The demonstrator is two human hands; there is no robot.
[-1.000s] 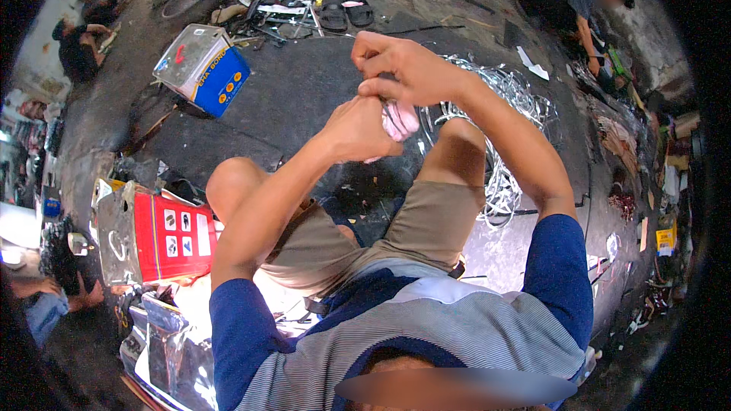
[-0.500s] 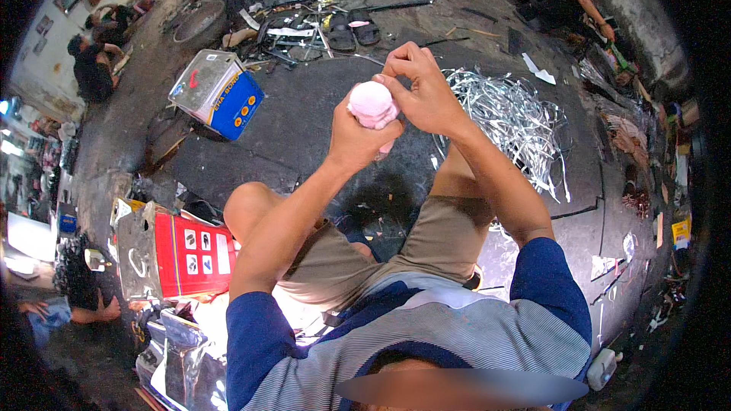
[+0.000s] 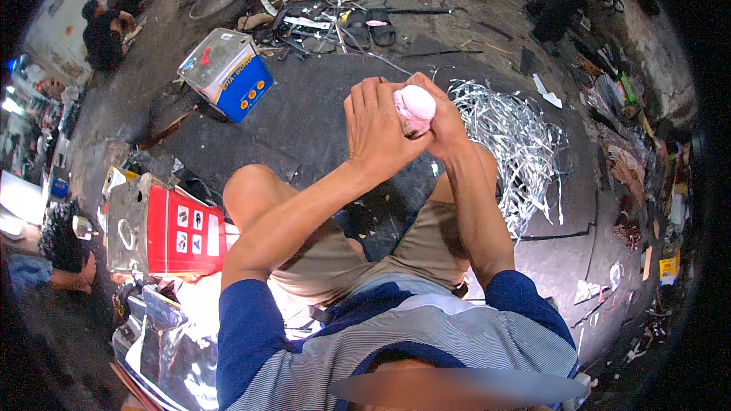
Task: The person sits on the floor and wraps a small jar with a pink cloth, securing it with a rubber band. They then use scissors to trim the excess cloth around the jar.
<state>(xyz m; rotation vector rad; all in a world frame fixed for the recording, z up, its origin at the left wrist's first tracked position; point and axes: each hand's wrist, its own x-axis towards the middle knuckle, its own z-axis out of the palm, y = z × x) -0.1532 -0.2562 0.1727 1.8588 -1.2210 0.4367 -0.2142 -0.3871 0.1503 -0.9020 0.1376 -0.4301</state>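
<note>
At far left, a metal can with a red printed side (image 3: pixel 183 232) lay with its dull, scuffed metal face toward the left, and below it was glossy, creased plastic sheeting (image 3: pixel 183 358). Farther along, a box-shaped metal can with a blue side (image 3: pixel 247 91) rested on the dark floor (image 3: pixel 297 106), its upper face grey and stained. Near the middle, the left hand (image 3: pixel 375 125) had its fingers laid side by side and bent around the left of a pink bundle (image 3: pixel 416 106), which was held up between both hands, above the floor and forward of the knees. The bundle was pale, soft-looking and rounded at the top, with a darker patch beneath. Beyond it lay black sandals (image 3: pixel 356 34). The right hand (image 3: pixel 448 125) closed about the bundle's other side; its fingers were partly hidden. The bundle was already gathered into a compact form, but whether its handling was complete could not be told. At right, thin, shiny silver strips (image 3: pixel 521 144) formed a loose tangle, unsorted and apart from the bundle, beside a flat white scrap (image 3: pixel 547 91).
</note>
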